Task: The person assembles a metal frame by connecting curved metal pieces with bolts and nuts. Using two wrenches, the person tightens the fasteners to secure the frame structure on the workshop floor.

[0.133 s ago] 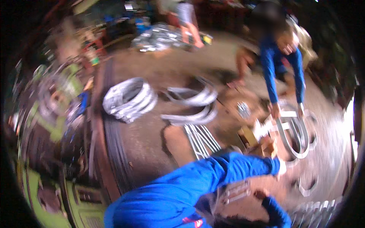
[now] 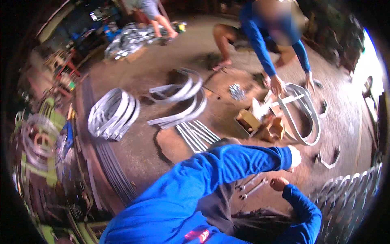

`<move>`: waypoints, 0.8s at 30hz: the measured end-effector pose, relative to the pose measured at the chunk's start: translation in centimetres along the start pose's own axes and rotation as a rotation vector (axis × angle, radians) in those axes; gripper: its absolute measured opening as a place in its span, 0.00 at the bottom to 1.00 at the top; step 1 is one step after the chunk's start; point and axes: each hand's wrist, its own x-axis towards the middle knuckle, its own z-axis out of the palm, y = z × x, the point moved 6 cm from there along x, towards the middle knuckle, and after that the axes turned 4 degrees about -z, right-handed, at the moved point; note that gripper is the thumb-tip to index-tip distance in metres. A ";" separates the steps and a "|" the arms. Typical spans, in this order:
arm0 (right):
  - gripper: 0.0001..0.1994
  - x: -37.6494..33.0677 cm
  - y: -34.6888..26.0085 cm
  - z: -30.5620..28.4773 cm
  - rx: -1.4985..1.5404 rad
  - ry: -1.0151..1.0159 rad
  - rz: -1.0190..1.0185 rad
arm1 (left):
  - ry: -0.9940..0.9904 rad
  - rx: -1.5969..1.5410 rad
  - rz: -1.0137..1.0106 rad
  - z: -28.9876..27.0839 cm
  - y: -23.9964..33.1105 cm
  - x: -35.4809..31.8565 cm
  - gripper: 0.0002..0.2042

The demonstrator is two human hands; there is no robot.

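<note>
My left arm in a blue sleeve reaches across to the right. At its end my left hand (image 2: 295, 157) looks bright and pale, its fingers mostly hidden. It is just below a large looped metal strap (image 2: 315, 128) and a torn brown cardboard box (image 2: 273, 130). My right hand (image 2: 278, 184) is closed, fingers curled, close below the left; whatever it may hold is hidden. Beside it two wrenches (image 2: 256, 188) lie on the floor. Across from me a co-worker in blue has both hands (image 2: 278, 84) at the far end of the looped strap.
Coiled metal bands (image 2: 113, 114), curved strips (image 2: 178, 95) and threaded rods (image 2: 198, 136) lie left of centre. A bolt pile (image 2: 237, 92) and open carton (image 2: 247, 122) are farther off. A bent bracket (image 2: 328, 157) and stacked metal pieces (image 2: 345, 191) lie at right. Another person stands behind.
My view has swung, so most of the scene sits farther left and higher and looks sharper. The co-worker's head is lower; their hands stay at the strap.
</note>
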 end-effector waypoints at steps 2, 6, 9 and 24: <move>0.14 -0.7 0.6 -2.1 0.317 -0.129 0.029 | 0.008 -0.077 0.022 -0.2 0.3 -0.4 0.17; 0.08 -5.8 2.2 1.3 0.447 0.091 0.147 | -0.102 -0.190 0.194 -3.4 3.6 -1.8 0.17; 0.14 -6.2 3.3 -2.2 0.369 0.081 0.387 | -0.062 -0.125 0.130 -3.4 3.7 -2.6 0.19; 0.34 3.6 26.5 -11.6 -0.009 0.527 0.872 | -0.206 0.084 0.020 -1.5 6.0 -5.1 0.18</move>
